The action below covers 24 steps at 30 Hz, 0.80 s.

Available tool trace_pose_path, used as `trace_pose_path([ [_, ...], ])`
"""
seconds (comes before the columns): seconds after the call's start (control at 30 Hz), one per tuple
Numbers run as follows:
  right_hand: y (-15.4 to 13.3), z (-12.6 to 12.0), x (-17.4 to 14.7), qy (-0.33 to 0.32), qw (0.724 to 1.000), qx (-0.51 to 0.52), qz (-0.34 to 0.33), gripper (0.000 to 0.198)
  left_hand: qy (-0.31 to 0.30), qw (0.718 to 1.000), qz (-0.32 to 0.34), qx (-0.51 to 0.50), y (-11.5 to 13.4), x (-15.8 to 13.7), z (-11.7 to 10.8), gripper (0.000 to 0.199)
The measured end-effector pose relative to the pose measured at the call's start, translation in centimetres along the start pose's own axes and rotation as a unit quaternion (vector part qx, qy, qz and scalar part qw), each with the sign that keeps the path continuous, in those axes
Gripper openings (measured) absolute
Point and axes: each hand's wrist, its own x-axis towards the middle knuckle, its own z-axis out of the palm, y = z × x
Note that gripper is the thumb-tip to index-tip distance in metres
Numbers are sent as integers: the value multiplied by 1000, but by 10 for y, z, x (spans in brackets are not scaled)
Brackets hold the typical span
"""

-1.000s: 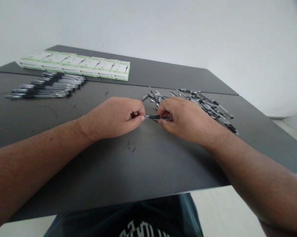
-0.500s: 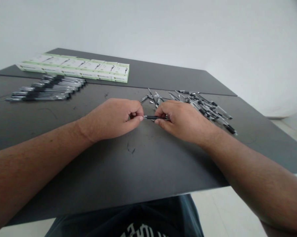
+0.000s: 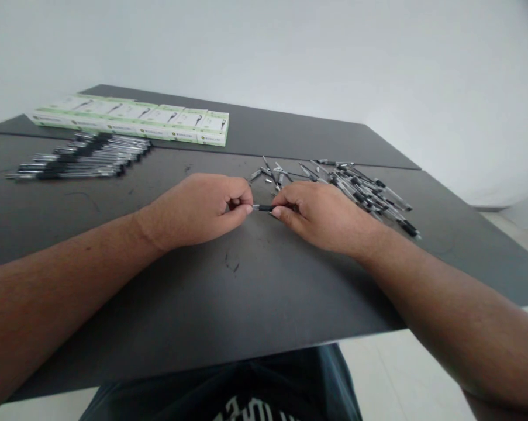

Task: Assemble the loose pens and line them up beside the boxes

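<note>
Between my two hands a pen (image 3: 264, 208) with a black grip lies level, just above the table. My left hand (image 3: 206, 207) pinches its silvery tip end between thumb and forefinger. Closed around the other end is my right hand (image 3: 320, 213), whose fingers hide that part of the barrel. Beyond the right hand spreads a loose heap of pens and clear barrels (image 3: 369, 193) with black parts. Small metal tips and thin refills (image 3: 270, 172) are scattered just behind the held pen.
On the left, a row of pens (image 3: 83, 156) lies side by side. Behind it, several green and white boxes (image 3: 158, 121) with pen pictures stand in line. The dark grey table (image 3: 246, 304) has its near edge close to my lap, and a seam crosses it behind the pens.
My right hand's fingers have slid slightly left along the pen, so less of the black grip shows. The left hand keeps its pinch almost unmoved.
</note>
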Motion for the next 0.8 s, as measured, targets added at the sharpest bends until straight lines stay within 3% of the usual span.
trace_pose_path([
  [0.8,-1,-1,0,-29,999,-10,10,20,-10,1000,4,-6,0,0,0,30],
])
